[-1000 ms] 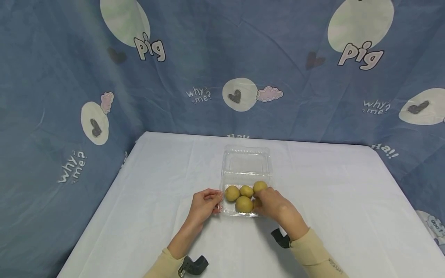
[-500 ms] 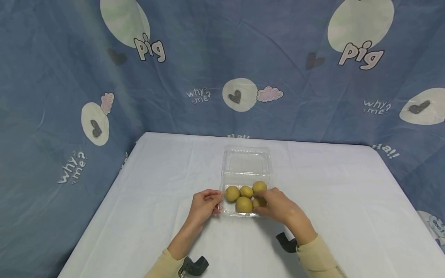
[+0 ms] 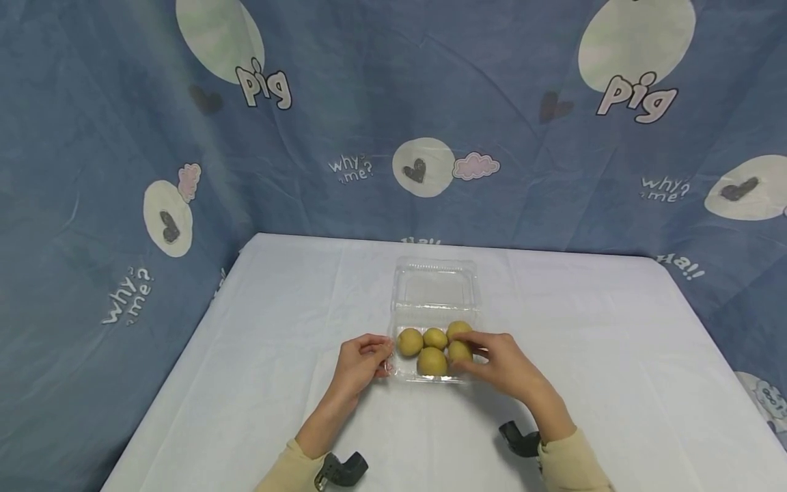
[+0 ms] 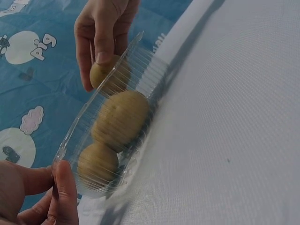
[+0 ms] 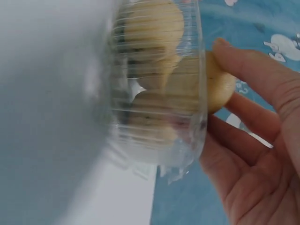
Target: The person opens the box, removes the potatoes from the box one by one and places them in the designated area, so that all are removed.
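A clear plastic clamshell box lies with its lid folded back, and several small yellow-brown potatoes sit in its base. At the box's left side my left hand pinches the rim between thumb and fingers. My right hand holds the front-right potato between thumb and fingertips. In the right wrist view this potato sticks out above the rim, partly behind the ribbed wall. Seen from the left wrist, it stands higher than the potato beside it.
A white cloth covers the table. Behind and to the left hangs a blue printed curtain. Dark camera mounts are worn at both wrists, near the tabletop.
My right hand has drawn back slightly to the right, its fingers opening up more of the front-right potato to view, and that potato has risen a little. The left hand stays at the rim.
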A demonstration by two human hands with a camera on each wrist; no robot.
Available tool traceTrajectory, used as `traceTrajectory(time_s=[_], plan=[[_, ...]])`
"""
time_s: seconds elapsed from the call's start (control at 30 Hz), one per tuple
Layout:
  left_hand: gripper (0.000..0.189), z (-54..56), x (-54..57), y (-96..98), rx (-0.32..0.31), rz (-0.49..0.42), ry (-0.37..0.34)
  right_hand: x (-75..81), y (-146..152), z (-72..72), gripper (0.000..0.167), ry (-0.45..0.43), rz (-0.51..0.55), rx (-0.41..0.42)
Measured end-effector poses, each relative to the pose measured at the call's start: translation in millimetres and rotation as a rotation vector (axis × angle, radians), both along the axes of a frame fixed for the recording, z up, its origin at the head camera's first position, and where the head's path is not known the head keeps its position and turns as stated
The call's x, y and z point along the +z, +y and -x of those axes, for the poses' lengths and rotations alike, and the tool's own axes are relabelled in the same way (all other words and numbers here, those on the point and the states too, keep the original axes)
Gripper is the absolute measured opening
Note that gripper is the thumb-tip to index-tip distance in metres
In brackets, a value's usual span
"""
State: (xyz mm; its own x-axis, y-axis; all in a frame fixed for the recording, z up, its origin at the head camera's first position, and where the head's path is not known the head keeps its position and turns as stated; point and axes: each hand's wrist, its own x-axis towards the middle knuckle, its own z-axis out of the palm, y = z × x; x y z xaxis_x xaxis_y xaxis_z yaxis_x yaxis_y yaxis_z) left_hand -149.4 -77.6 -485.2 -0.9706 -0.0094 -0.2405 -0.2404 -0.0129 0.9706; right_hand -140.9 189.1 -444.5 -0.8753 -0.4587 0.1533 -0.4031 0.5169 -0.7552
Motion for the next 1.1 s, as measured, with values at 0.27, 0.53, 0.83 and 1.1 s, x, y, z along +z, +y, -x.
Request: traceTrajectory(time_s=[0.27, 0.53, 0.83, 1.1], plan=[[0.020, -1.4, 12.0, -0.8, -0.023, -0.001, -0.013, -5.9, 9, -4.8, 0.044, -0.029, 0.156, -0.095], [0.018, -12.7, 38.0, 2.4, -0.023, -0.007, -0.006, -4.1, 15, -9.7, 0.045, -0.115, 0.267, -0.128], [0.020, -9.7, 28.5, 1.6, -0.022, -0.009, -0.021, -7.7, 24, -8.8, 0.043, -0.122, 0.313, -0.152], [0.023, 0.0, 2.6, -1.3, -0.005, -0.029, -0.027, -5.2, 29, -10.1, 0.044, -0.127, 0.337, -0.166]])
